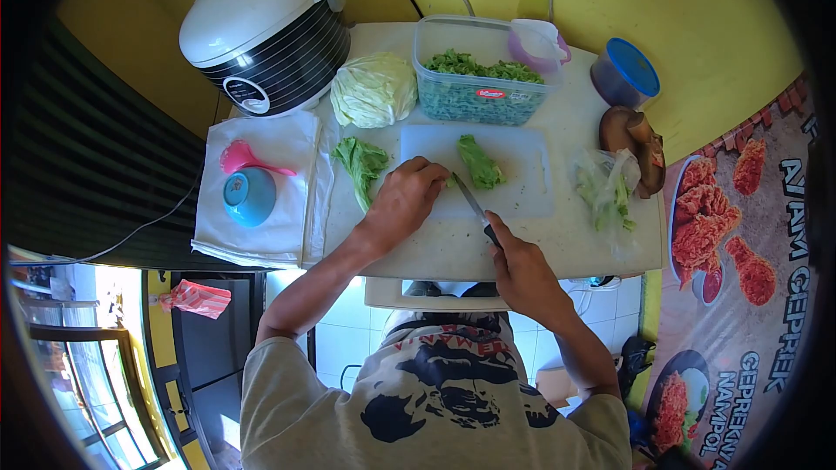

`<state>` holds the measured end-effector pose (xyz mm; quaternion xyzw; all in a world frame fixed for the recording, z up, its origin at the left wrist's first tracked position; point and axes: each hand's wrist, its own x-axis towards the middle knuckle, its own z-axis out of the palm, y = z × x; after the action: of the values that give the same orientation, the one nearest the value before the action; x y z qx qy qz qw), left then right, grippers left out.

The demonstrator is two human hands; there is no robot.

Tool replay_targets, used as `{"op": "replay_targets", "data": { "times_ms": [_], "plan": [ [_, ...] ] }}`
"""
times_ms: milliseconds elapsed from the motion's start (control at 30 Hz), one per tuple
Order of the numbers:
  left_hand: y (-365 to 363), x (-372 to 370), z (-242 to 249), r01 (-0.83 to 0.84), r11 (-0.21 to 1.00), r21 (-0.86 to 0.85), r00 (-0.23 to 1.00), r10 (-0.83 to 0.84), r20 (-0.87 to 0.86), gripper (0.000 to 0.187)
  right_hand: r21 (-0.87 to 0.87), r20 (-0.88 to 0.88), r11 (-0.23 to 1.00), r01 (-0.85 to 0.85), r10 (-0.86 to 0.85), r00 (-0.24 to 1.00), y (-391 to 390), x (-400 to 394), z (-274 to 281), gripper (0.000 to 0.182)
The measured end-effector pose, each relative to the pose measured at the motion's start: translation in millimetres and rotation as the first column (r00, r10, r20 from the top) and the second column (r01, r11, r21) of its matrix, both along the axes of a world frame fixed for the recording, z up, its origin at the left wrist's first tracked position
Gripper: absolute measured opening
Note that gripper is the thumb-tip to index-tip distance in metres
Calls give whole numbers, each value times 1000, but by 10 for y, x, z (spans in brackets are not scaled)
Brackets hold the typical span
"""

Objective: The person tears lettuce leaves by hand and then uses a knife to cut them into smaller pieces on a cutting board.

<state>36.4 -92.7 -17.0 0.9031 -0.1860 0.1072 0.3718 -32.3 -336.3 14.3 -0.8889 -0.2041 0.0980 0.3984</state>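
My right hand (524,274) is wrapped round the black handle of a knife (470,198), its blade pointing up and left over the white cutting board (531,196). Close to the knife tip, my left hand (409,196) has its fingers pressed together at the board's left part; a small pale bit shows at the fingertips, too small to name. A rolled green lettuce piece (478,163) lies on the board, right of the blade. Loose lettuce leaves (361,165) rest on the table left of the board.
Behind the board stand a cabbage-like head (374,90) and a clear tub (483,100) of cut greens. A rice cooker (270,35), blue bowl (250,197) and pink spoon (246,158) are left. Right are a plastic bag (605,191), brown object (633,144) and blue-lidded container (625,72).
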Motion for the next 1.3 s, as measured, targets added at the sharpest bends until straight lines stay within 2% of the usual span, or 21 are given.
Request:
{"op": "replay_targets", "data": {
  "times_ms": [200,300,400,500,600,767,900,1000,1100,1200,1300],
  "plan": [
    [8,37,94,32,997,75,998,-27,-56,12,9,-27,999,38,-38,999,-52,27,11,53],
    [23,74,91,55,997,54,998,-57,25,12,15,-35,999,36,-35,999,-83,34,19,53],
    [66,140,61,96,990,98,995,-92,-48,13,26,-41,999,23,-21,999,-115,34,58,52],
    [62,176,74,112,970,217,993,-98,-73,12,48,-29,999,26,-25,999,-150,29,57,53],
    [56,231,186,146,975,166,987,-131,-98,12,52,-43,998,36,-34,998,-184,19,93,53],
    [37,487,630,61,998,24,985,-64,161,10,73,-23,996,45,-43,999,-232,-6,67,54],
    [34,857,919,-84,995,-58,937,99,334,7,44,-72,998,55,-52,996,-230,-14,115,55],
    [96,1182,906,-146,989,-7,897,135,422,10,41,-63,997,65,-62,996,-234,-29,102,55],
    [148,1294,855,-153,982,108,905,95,415,16,45,-43,996,82,-80,996,-257,-56,113,56],
    [38,1207,836,-217,975,45,857,168,487,21,47,14,992,114,-115,993,-322,-77,56,56],
    [-219,925,845,-158,987,-8,799,133,587,22,44,43,986,163,-165,985,-398,-79,20,56]
  ]
}}
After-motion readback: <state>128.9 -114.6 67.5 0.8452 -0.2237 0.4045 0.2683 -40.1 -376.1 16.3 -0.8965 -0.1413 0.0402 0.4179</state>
